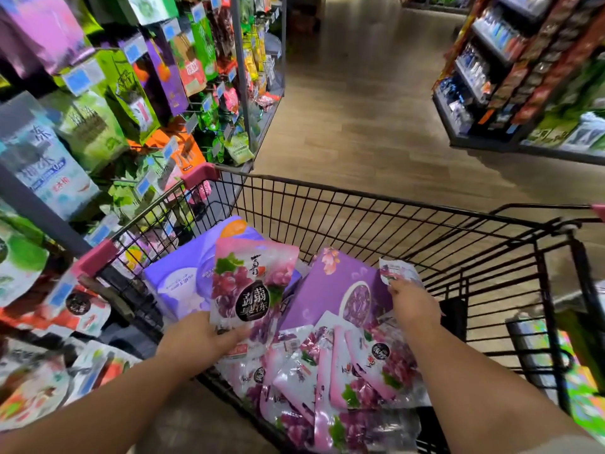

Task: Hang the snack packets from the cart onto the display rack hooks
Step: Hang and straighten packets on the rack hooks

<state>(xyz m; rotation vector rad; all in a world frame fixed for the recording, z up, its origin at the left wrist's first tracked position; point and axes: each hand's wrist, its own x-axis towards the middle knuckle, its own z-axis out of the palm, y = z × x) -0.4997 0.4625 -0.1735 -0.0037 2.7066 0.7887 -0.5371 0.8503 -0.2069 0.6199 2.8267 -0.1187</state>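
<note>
A heap of grape-printed snack packets (343, 381) lay in the near end of the wire cart (360, 204), below and between both hands. The left hand (199, 339) had its fingers (235, 334) curled round the bottom edge of one grape packet (252, 283), holding it upright above the heap. The right hand (414, 303) pinched the lower edge of a second packet (397, 271), raised just beside a purple box (337, 283) that stood between the two hands. Behind the left-held packet lay a pale lavender pack (183, 276). Left of the left hand, the display rack (242, 77) carried rows of hanging green, purple and orange bags (98, 126). Beyond the cart, the wooden floor (360, 109) ran down the aisle to a stocked shelf (484, 77) on the far right.
</note>
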